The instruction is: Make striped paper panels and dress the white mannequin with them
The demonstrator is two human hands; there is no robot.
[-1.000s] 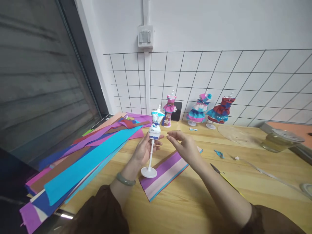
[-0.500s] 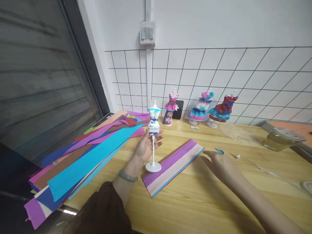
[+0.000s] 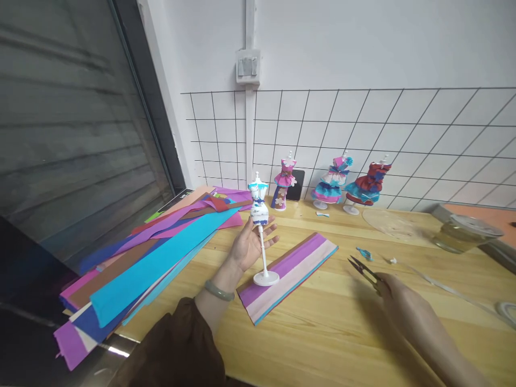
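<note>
My left hand (image 3: 246,248) holds a small white dress-form mannequin (image 3: 259,207) from behind, its fingers partly spread past the stand. Paint-like blue and turquoise patches mark the torso. The mannequin's round base (image 3: 266,278) overlaps a folded stack of crepe paper strips (image 3: 292,277) in purple, pale pink and blue; I cannot tell whether it touches them. Over the table on the right, my right hand (image 3: 397,295) is closed around a pair of thread snips (image 3: 365,271), blades pointing up-left and slightly apart. A small turquoise scrap (image 3: 364,253) lies just beyond the blades.
Long coloured crepe paper strips (image 3: 153,258) are piled at left. Along the wall stand dressed mannequins in pink (image 3: 285,180), pink-white-blue (image 3: 332,183) and red-blue (image 3: 371,185), with a dark phone (image 3: 297,185) behind the first. A tape roll (image 3: 467,231) sits at right.
My right hand has drawn back toward me and right, and thread snips now show in it. The left hand and mannequin have shifted slightly right over the paper stack.
</note>
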